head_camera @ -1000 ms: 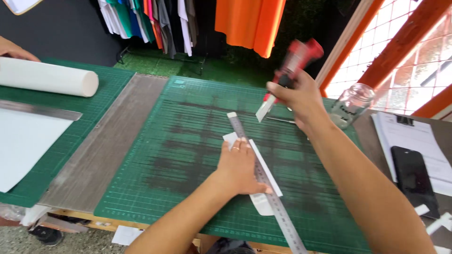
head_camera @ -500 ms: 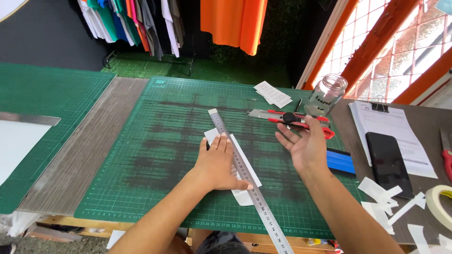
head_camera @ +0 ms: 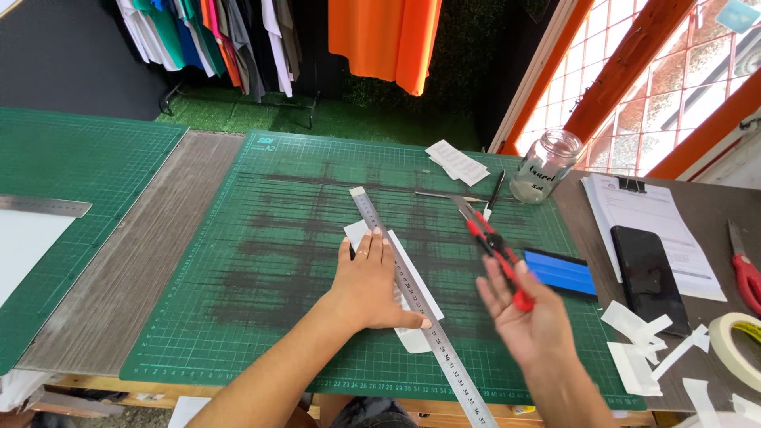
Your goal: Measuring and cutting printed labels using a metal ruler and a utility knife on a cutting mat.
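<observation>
My left hand (head_camera: 371, 284) lies flat on the green cutting mat (head_camera: 261, 238), palm down. It presses a white paper strip (head_camera: 355, 235) and a long steel ruler (head_camera: 444, 357) that runs diagonally across the mat. My right hand (head_camera: 529, 317) is palm up to the right of the ruler, fingers loosely spread. The rear end of a red and black utility knife (head_camera: 491, 242) rests in its fingers. The knife's blade points up and left, just above the mat.
A glass jar (head_camera: 547, 165), black pen (head_camera: 494, 192) and white slips (head_camera: 456, 162) sit at the mat's far right. A blue scraper (head_camera: 561, 271), black phone (head_camera: 648, 277), clipped papers (head_camera: 674, 218), red scissors (head_camera: 745, 273), tape roll (head_camera: 737, 341) and paper scraps (head_camera: 638, 341) lie to the right.
My right hand brought the knife down from the air, then drew it nearer and turned it diagonal. My left hand stayed pressed on the ruler and paper. The view shifted right.
</observation>
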